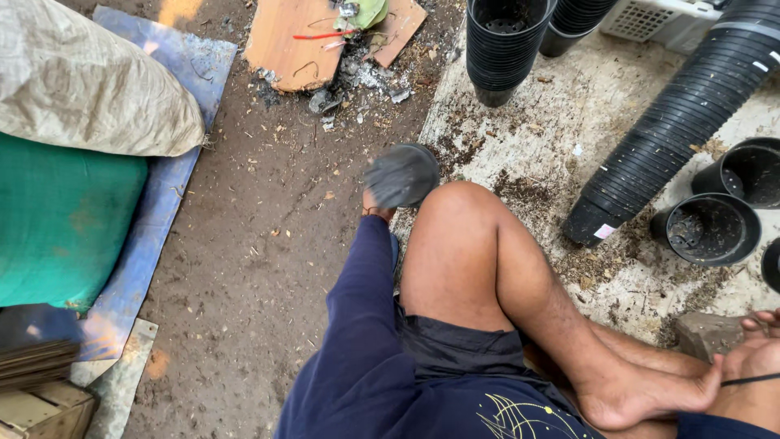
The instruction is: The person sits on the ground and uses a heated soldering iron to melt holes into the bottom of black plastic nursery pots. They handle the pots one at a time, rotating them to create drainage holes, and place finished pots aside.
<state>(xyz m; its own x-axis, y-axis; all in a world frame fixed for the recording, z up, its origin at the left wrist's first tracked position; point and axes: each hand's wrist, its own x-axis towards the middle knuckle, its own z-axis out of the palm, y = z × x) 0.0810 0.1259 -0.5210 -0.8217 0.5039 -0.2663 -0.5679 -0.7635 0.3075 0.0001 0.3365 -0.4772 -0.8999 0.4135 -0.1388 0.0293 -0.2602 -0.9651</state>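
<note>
Head view: you sit on the ground.
Left hand [375, 205]: at 12 o'clock, fingers hidden behind the blurred black pot [402, 175] it holds.
Right hand [751, 362]: at 4 o'clock, fingers loosely apart, empty.

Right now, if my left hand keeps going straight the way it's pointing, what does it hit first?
Probably the debris pile by the wooden board. The left hand, holding a blurred black pot, points up-frame over bare soil; depth is unclear.

Matt black plastic pot [401, 175]
</note>
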